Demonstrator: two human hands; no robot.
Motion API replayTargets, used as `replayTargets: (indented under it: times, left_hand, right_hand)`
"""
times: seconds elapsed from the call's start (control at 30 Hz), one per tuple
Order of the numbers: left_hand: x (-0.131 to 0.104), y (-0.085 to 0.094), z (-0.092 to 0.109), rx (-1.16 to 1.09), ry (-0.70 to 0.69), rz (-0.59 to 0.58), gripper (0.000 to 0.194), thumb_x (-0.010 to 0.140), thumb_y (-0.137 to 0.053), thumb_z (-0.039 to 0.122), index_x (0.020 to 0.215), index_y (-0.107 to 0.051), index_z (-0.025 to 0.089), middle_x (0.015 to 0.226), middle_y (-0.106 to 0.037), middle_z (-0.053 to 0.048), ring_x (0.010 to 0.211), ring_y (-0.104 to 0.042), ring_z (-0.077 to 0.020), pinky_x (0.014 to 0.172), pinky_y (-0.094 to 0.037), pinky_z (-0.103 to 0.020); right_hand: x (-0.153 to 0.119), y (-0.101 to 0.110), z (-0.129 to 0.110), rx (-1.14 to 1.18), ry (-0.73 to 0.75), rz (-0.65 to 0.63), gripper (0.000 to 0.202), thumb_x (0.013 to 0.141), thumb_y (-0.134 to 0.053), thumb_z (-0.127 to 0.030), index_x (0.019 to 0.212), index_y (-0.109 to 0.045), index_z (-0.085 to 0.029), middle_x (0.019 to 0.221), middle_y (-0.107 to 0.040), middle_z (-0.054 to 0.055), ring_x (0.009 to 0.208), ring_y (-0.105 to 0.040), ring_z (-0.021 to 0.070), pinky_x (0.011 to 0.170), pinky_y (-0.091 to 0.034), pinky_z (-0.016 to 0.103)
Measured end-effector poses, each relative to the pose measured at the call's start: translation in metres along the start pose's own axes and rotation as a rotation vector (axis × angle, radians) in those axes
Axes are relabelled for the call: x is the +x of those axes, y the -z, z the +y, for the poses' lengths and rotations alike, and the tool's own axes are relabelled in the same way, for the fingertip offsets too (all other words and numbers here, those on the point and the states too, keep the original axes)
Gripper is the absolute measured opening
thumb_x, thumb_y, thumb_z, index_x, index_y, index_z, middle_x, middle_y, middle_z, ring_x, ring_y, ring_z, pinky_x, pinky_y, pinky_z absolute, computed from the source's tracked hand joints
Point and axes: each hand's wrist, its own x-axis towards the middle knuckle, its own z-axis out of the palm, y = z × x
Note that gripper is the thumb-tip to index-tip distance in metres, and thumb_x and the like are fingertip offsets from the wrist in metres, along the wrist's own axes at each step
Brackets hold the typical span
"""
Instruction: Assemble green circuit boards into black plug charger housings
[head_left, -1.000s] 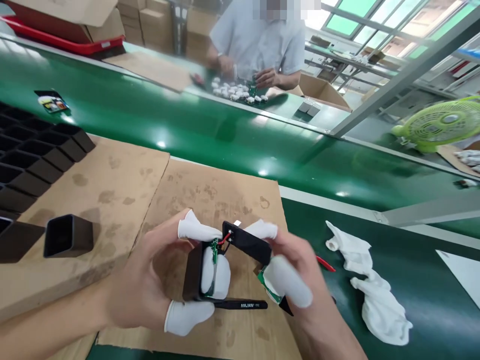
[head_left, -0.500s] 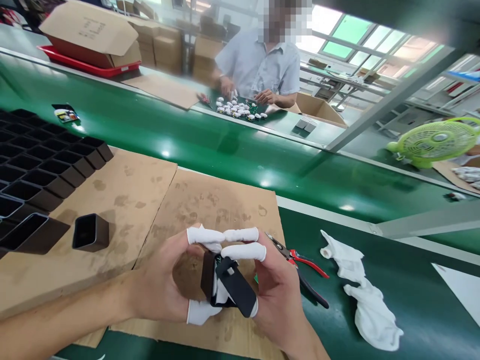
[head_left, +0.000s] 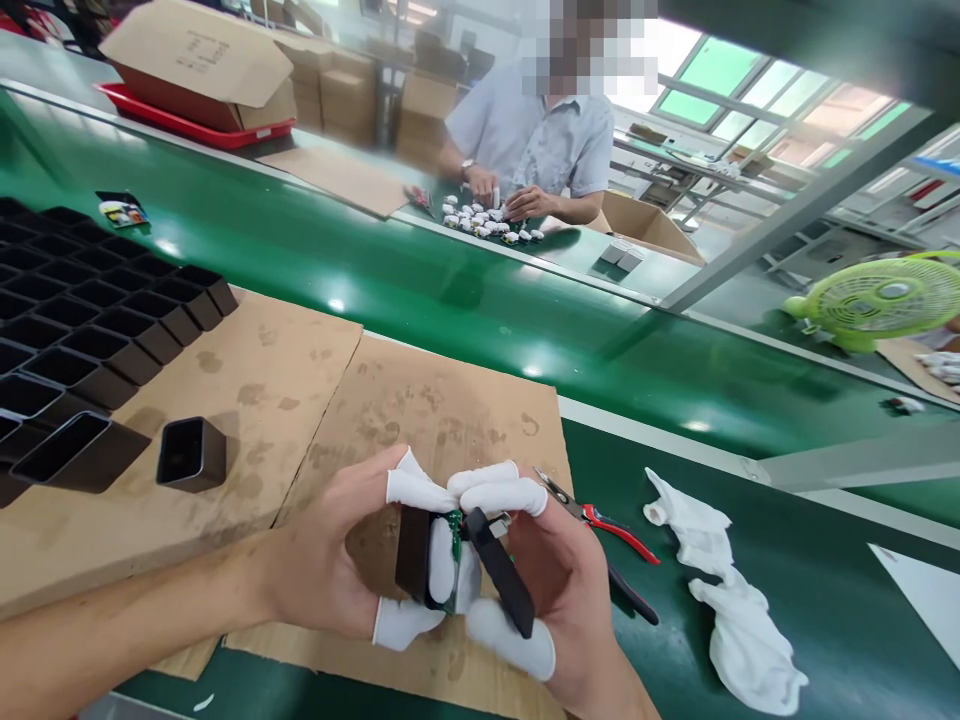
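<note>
My left hand (head_left: 337, 565), with white finger cots on the fingertips, grips a small black housing (head_left: 414, 555) with a green circuit board (head_left: 454, 535) showing at its open side. My right hand (head_left: 559, 590), also in finger cots, holds a flat black cover (head_left: 501, 575) tilted against that open side. Both hands meet above a stained cardboard sheet (head_left: 442, 410), thumbs and forefingers touching on top of the parts.
Red-handled cutters (head_left: 600, 525) and a crumpled white cloth (head_left: 735, 600) lie right of my hands. A loose black housing (head_left: 191, 453) and a black tray of housings (head_left: 90, 320) sit left. Beyond the green conveyor belt (head_left: 450, 270), another person (head_left: 536, 150) handles small white parts. A green fan (head_left: 877, 297) stands far right.
The black cover has turned from lying across the housing to standing edge-on against its open side, and the green board shows again. The view shifted slightly; my hands stay in place.
</note>
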Motion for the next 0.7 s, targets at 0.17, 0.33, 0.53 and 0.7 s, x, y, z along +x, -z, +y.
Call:
replayTargets:
  times: [0.17,0.33,0.53,0.7]
  left_hand:
    - [-0.005,0.003,-0.003,0.012,0.069,0.005,0.067,0.078,-0.1,0.033,0.137,-0.07,0.028,0.101,-0.071,-0.004,0.084,-0.069,-0.0234,0.072,-0.054,-0.035]
    - [-0.006,0.002,-0.007,-0.087,0.137,0.06,0.072,0.077,-0.102,0.039,0.141,-0.07,0.032,0.114,-0.078,-0.009,0.095,-0.077,-0.0306,0.082,-0.067,-0.045]
    - [0.0,0.002,-0.004,-0.129,0.101,0.043,0.064,0.083,-0.099,0.031,0.141,-0.071,0.032,0.117,-0.079,-0.007,0.103,-0.079,-0.0287,0.09,-0.07,-0.042]
    - [0.0,0.004,-0.002,-0.094,0.098,0.005,0.066,0.083,-0.099,0.025,0.142,-0.069,0.03,0.12,-0.079,-0.009,0.104,-0.08,-0.0301,0.091,-0.07,-0.045]
  right_hand:
    - [-0.001,0.004,-0.004,-0.152,0.019,-0.027,0.077,0.065,-0.115,-0.044,0.135,-0.082,-0.035,0.136,-0.077,0.013,0.123,-0.076,0.0363,0.105,-0.067,0.048]
    - [-0.002,0.009,-0.013,0.012,0.029,0.075,0.068,0.072,-0.11,-0.049,0.133,-0.081,-0.034,0.122,-0.08,0.013,0.098,-0.08,0.0352,0.082,-0.071,0.047]
    - [-0.002,0.014,-0.018,0.065,0.019,0.074,0.055,0.078,-0.104,-0.059,0.123,-0.084,-0.033,0.106,-0.078,0.01,0.094,-0.078,0.0344,0.079,-0.069,0.048]
    - [-0.008,0.013,-0.011,0.004,0.014,0.088,0.058,0.079,-0.102,-0.06,0.124,-0.082,-0.031,0.119,-0.08,0.015,0.115,-0.078,0.0427,0.088,-0.071,0.055]
